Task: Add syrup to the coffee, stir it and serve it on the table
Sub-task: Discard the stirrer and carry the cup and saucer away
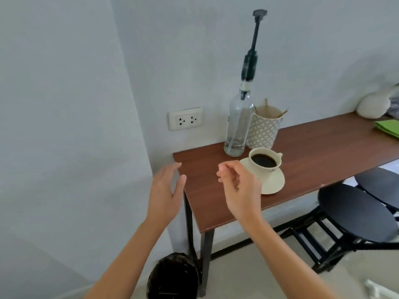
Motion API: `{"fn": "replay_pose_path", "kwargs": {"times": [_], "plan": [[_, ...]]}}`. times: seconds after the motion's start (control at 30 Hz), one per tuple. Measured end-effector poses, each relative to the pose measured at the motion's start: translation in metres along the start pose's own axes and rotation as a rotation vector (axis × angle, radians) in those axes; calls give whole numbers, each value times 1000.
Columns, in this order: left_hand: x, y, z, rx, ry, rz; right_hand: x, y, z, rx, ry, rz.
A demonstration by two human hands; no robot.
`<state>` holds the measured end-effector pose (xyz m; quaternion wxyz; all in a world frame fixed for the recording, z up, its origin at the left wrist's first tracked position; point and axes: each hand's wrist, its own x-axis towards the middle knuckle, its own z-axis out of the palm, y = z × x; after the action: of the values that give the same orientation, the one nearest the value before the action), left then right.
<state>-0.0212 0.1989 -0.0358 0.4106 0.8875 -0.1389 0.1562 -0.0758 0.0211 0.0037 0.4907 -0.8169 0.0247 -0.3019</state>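
Note:
A cream cup of black coffee [265, 161] stands on a cream saucer [273, 183] on the brown wooden table [216, 190]. Behind it rises a clear glass syrup bottle [237, 126] with a tall black pump [251, 59], little liquid at its bottom. A patterned holder with wooden stir sticks [264, 128] stands right of the bottle. My left hand [165, 190] hovers open by the table's left corner, holding nothing. My right hand [237, 186] floats just left of the saucer, fingers loosely curled and empty.
A wall socket [185, 118] sits left of the bottle. Black round stools [356, 210] stand under the table's right side. A black wastebasket [173, 276] is on the floor by the table leg. A green cloth [387, 127] and a white object [372, 105] lie far right.

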Motion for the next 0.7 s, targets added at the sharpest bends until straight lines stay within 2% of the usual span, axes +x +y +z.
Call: {"fn": "replay_pose_path", "kwargs": {"times": [0.1, 0.2, 0.33, 0.4, 0.53, 0.7], "plan": [[8, 33, 51, -9, -148, 13, 7, 43, -45, -57, 69, 100], [15, 56, 99, 16, -218, -39, 11, 94, -81, -150, 83, 150], [21, 80, 149, 95, -257, -146, 29, 149, -114, -284, -30, 203], [21, 89, 166, 189, -290, -210, 41, 169, -120, -331, -79, 172], [18, 98, 181, 300, -305, -241, 60, 186, -119, -504, -218, 110], [14, 106, 180, 308, -314, -284, 63, 193, -125, -538, -305, 85]]}}
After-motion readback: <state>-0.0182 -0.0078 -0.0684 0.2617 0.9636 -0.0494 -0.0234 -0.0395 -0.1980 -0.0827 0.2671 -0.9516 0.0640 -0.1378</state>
